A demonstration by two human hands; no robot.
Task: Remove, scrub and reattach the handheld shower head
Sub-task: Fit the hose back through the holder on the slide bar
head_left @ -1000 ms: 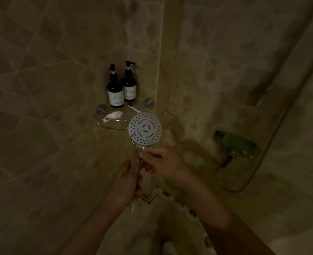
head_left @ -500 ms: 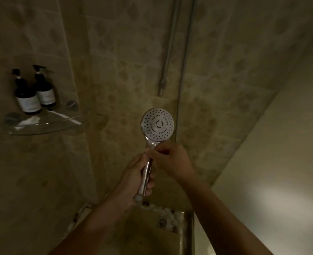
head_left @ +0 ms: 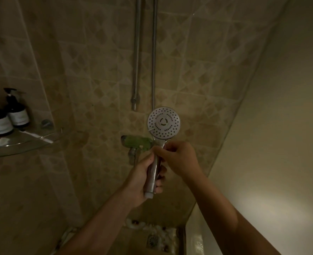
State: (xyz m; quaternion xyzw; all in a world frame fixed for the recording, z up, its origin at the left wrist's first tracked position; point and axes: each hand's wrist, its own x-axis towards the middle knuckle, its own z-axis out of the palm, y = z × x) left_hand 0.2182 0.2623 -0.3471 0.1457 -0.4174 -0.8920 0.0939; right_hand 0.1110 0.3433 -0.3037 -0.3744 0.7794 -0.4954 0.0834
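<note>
Dim tiled shower stall. Person holds shower head (head_left: 163, 123) upright in front of rear wall, spray face twd camera, handle pointing down; bottom end of handle bare, white fitting showing. L hand (head_left: 142, 179) wrapped round lower handle, fingers curled tight. R hand (head_left: 178, 159) pinches handle neck just under the head, thumb + fingertips closed on it. Behind: rail (head_left: 136, 61) and hose (head_left: 153, 61) run vert. up wall. Green-covered tap (head_left: 137, 143) just left of neck. Two dark pump bottles (head_left: 18, 112) at back of glass corner shelf (head_left: 32, 144). Floor drain (head_left: 153, 240) below.
</note>
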